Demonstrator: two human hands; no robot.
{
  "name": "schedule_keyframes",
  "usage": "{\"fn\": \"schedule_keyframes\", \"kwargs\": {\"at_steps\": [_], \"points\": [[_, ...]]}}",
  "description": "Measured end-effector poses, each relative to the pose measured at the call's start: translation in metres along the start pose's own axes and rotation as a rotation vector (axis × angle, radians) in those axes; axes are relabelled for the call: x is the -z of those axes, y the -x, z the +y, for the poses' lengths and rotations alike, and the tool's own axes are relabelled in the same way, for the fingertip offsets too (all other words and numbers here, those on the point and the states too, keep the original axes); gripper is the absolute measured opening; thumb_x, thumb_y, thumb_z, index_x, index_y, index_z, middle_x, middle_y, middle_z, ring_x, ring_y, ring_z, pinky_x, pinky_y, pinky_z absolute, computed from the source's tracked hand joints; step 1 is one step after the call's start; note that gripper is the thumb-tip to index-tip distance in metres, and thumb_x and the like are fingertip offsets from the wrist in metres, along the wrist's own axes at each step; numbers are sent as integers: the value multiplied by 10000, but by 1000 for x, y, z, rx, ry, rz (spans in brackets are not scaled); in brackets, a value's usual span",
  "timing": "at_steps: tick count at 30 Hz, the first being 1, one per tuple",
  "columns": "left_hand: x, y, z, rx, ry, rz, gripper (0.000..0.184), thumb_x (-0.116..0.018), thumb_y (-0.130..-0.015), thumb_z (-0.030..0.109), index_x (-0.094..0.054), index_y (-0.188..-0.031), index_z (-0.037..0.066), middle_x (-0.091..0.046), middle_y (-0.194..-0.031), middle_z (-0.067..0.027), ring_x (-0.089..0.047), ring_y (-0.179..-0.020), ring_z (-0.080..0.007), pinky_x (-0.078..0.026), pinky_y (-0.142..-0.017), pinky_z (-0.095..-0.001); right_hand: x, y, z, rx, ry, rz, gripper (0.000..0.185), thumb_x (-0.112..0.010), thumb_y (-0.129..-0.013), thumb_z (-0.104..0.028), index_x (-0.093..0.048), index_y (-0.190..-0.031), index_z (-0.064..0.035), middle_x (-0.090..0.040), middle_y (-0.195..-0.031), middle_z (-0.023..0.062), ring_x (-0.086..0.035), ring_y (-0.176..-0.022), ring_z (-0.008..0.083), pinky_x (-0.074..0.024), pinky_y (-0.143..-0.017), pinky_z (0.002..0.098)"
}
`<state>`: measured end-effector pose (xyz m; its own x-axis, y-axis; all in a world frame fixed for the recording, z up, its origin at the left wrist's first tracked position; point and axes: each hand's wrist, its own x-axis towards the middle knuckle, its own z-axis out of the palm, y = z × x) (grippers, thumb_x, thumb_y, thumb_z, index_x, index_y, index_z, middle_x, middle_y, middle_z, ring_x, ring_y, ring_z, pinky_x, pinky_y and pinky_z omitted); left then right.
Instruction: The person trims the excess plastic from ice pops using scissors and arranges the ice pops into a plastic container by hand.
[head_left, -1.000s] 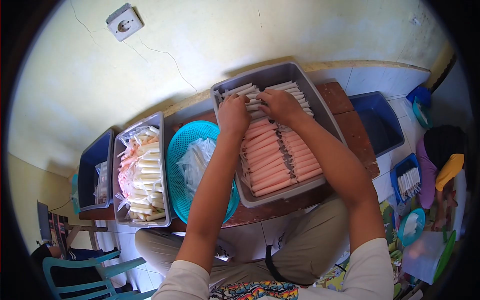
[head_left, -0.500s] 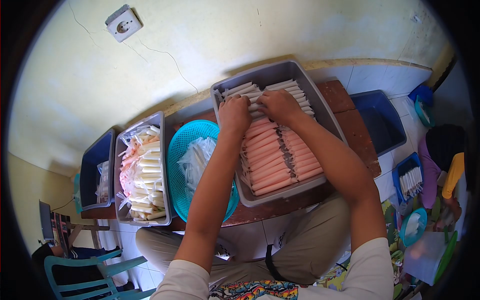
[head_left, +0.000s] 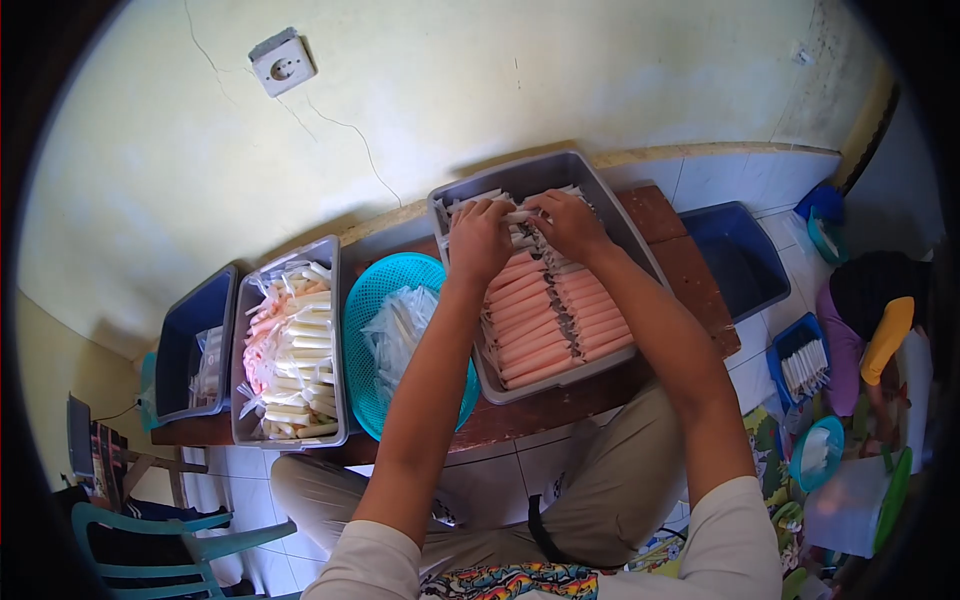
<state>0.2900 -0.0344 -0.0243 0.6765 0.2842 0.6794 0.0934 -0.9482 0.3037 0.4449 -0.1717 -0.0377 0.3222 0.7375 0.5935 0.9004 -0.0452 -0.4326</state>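
Over the far half of a grey tub point(head_left: 535, 392), my left hand point(head_left: 481, 238) and my right hand point(head_left: 568, 224) work close together. Both have curled fingers at the two ends of a slim white wrapped stick point(head_left: 519, 216), which looks like a filled plastic tube. Other white sticks lie under and around my fingers, partly hidden by them. Nearer to me in the same tub, pink wrapped sticks point(head_left: 520, 330) lie in two neat columns, their twisted ends meeting in the middle.
Left of the tub stand a turquoise basket point(head_left: 357, 330) with clear plastic bags point(head_left: 400, 325), a grey tub of cream and pink sticks point(head_left: 305, 340) and a dark blue tub point(head_left: 180, 345). They share a brown wooden bench point(head_left: 690, 270). Another person point(head_left: 865, 320) sits at right; a green chair point(head_left: 150, 550) stands lower left.
The view has shifted slightly. My hands have drawn a little apart, and a white stick now shows between them; more of the white sticks below is uncovered.
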Motion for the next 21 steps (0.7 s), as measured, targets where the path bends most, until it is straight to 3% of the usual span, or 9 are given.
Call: {"fn": "schedule_keyframes", "kwargs": {"at_steps": [6,9,11,12,14,18,21], "points": [[17,15,22,-146,177,136,208,-741,-881,-4,-730,-1079,60,-761,-1034,-139,-702,-996,-381,-562,-895,-480,30,11,-16,56,-85,13,182,-770,-928,-141,-738,-1084,-52,-732,-1058,154,-725,-961,366,-585,-852,450],[30,27,34,-60,334,183,247,-787,-875,12,-732,-1112,55,-771,-1067,-143,-730,-1011,-353,-582,-878,-433,42,22,-34,10,-123,1,187,-781,-928,-137,-742,-1079,-33,-742,-1027,163,-735,-933,348,-592,-830,420],[50,38,40,122,423,92,315,-833,-851,8,-735,-1148,48,-781,-1107,-134,-756,-1048,-287,-594,-893,-370,40,29,-46,-62,-235,-7,203,-790,-938,-146,-748,-1089,-18,-757,-1015,154,-754,-910,302,-601,-801,396],[59,42,42,121,423,95,315,-833,-851,8,-735,-1148,48,-781,-1107,-134,-756,-1048,-287,-594,-893,-370,39,33,-52,-60,-233,-7,203,-790,-938,-146,-748,-1089,-18,-757,-1015,154,-754,-910,302,-601,-801,396],[77,48,42,116,529,137,360,-831,-854,-34,-724,-1193,26,-787,-1131,-110,-759,-1062,-204,-588,-933,-327,38,35,-69,-137,-377,-72,224,-790,-954,-152,-745,-1120,-8,-766,-1026,148,-764,-899,238,-606,-785,366],[109,54,35,190,626,169,387,-810,-875,-80,-705,-1237,4,-784,-1167,-98,-738,-1081,-161,-591,-958,-322,29,29,-102,-132,-403,-97,236,-776,-980,-160,-742,-1158,-9,-772,-1011,133,-754,-900,178,-599,-815,330],[126,58,31,271,867,238,385,-841,-870,-42,-711,-1227,17,-795,-1142,-96,-749,-1009,-138,-601,-891,-305,16,29,-122,-166,-578,-136,254,-761,-1005,-175,-739,-1188,0,-776,-1002,94,-730,-904,134,-585,-842,305]]}}
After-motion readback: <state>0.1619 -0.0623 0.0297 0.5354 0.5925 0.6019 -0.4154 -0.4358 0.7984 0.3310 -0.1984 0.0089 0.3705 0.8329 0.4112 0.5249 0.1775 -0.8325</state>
